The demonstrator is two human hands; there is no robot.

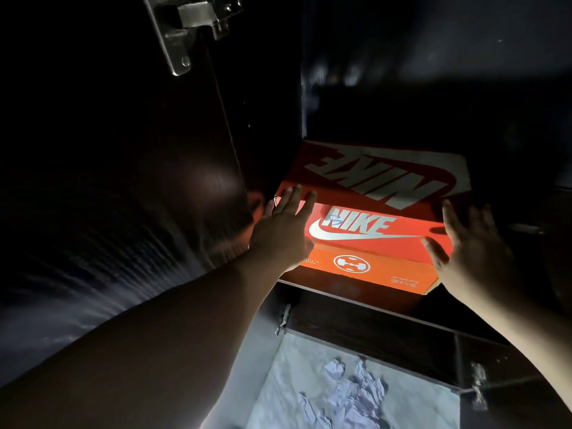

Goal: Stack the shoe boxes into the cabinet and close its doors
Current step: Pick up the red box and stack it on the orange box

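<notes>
A red-orange Nike shoe box [374, 193] lies inside the dark cabinet, its lid marked with large white letters. It appears to rest on another orange box [368, 267], whose front face carries a round white emblem. My left hand [284, 227] has straight fingers laid against the upper box's front left corner. My right hand [467, 246] has spread fingers at the front right corner; whether it touches the box I cannot tell. The left cabinet door [130, 168] stands open, dark and glossy.
A metal hinge [188, 23] sits at the top of the open left door. Below the shelf edge [356, 301] a lower compartment holds crumpled white paper [349, 394]. Small metal hinges [478, 385] show on the lower doors. The cabinet interior is very dark.
</notes>
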